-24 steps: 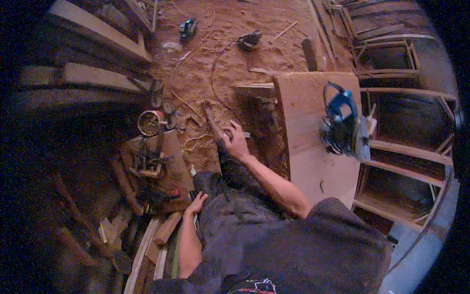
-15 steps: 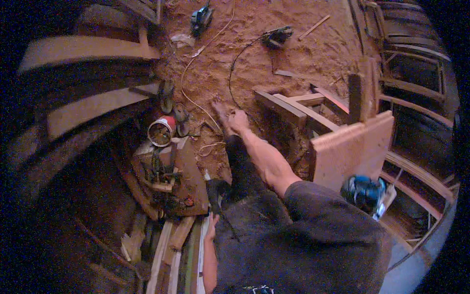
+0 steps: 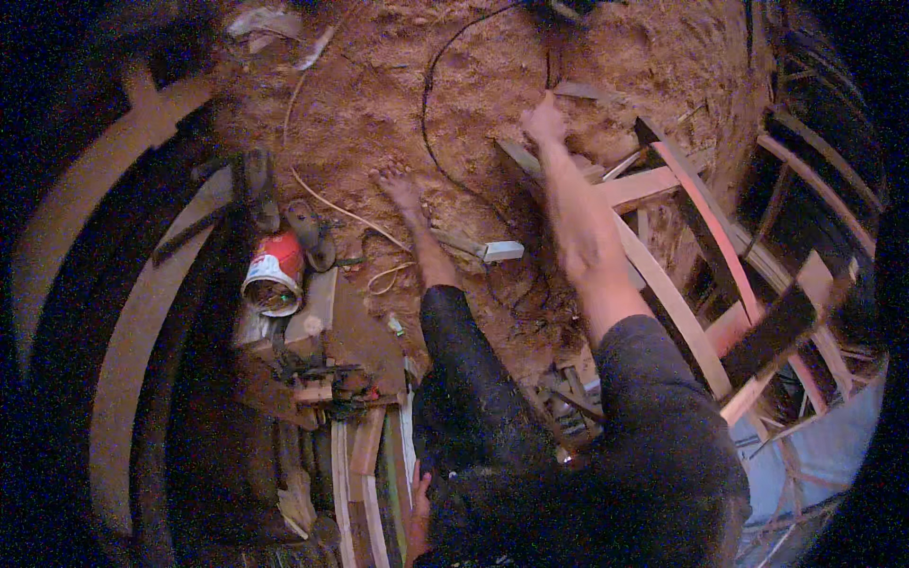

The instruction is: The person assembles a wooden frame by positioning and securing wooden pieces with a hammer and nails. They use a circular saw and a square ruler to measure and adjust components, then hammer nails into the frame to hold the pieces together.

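Note:
My right arm stretches forward over the ground, and my right hand (image 3: 546, 123) has its fingers drawn together at the corner of a thin L-shaped square (image 3: 582, 91). How firmly they grip it is hard to see. At the lower left, my left hand (image 3: 419, 502) shows only in part, with its fingers extended along my dark trousers. Between the arms, my bare foot (image 3: 398, 189) rests on the dirt. Beside it lies a piece of wood with a pale block-like end (image 3: 502, 250).
A red and white can (image 3: 277, 270) lies tipped on a cluttered wooden bench (image 3: 365, 327) at left. Wooden frames (image 3: 653, 187) stand at right. A black cord (image 3: 428, 123) and a pale cord (image 3: 289, 114) cross the ground. Long planks (image 3: 365, 454) lie near me.
My right hand has moved from beside my foot forward and right to the L-shaped square. The view has shifted, and the blue power tool at right no longer shows.

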Motion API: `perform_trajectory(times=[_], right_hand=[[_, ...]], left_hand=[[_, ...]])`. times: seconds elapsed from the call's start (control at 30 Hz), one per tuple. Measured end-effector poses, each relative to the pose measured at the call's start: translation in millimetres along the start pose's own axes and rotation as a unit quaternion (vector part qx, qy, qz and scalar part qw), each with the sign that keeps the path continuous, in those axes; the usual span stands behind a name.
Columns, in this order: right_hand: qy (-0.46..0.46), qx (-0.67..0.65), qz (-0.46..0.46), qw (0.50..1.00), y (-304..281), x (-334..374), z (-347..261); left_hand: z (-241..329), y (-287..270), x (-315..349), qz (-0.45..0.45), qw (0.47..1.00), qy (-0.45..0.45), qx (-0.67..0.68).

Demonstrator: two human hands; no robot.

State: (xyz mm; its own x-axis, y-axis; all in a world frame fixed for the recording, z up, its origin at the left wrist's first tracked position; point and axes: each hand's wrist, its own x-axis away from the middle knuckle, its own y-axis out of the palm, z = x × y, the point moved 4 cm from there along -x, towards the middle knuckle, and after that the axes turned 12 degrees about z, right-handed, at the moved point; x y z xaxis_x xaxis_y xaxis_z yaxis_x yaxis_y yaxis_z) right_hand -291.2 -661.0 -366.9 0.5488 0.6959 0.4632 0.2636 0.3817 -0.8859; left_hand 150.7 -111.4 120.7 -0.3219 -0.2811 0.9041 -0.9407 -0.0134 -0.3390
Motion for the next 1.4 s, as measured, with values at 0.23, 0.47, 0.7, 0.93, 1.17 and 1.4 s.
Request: perform_trajectory(times=[0.23, 0.47, 0.7, 0.93, 1.17, 1.4], right_hand=[[-0.085, 0.114, 0.203, 0.969, 99.4, -181.2, 139.9], [-0.068, 0.156, 0.030, 0.985, 129.1, -239.5, 160.6], [-0.041, 0.190, -0.042, 0.980, 155.8, -206.9, 158.9], [0.152, -0.257, 0.248, 0.922, 91.3, 94.5, 0.2], [-0.019, -0.386, 0.100, 0.917, 45.8, 314.6, -80.0], [-0.023, -0.387, 0.065, 0.920, -36.6, 526.3, -46.7]], left_hand=[[71.6, 28.8, -54.6, -0.019, 0.997, -0.066, -0.048], [86.5, 37.6, -48.0, -0.006, 0.992, -0.118, -0.048], [68.7, 25.1, -41.4, -0.035, 0.995, -0.090, -0.009], [13.3, 13.5, -4.5, -0.026, 0.999, 0.016, 0.038], [-51.2, 19.0, 6.7, 0.010, 0.987, 0.157, 0.006], [-106.0, 24.5, -49.9, 0.078, 0.940, 0.268, 0.196]])
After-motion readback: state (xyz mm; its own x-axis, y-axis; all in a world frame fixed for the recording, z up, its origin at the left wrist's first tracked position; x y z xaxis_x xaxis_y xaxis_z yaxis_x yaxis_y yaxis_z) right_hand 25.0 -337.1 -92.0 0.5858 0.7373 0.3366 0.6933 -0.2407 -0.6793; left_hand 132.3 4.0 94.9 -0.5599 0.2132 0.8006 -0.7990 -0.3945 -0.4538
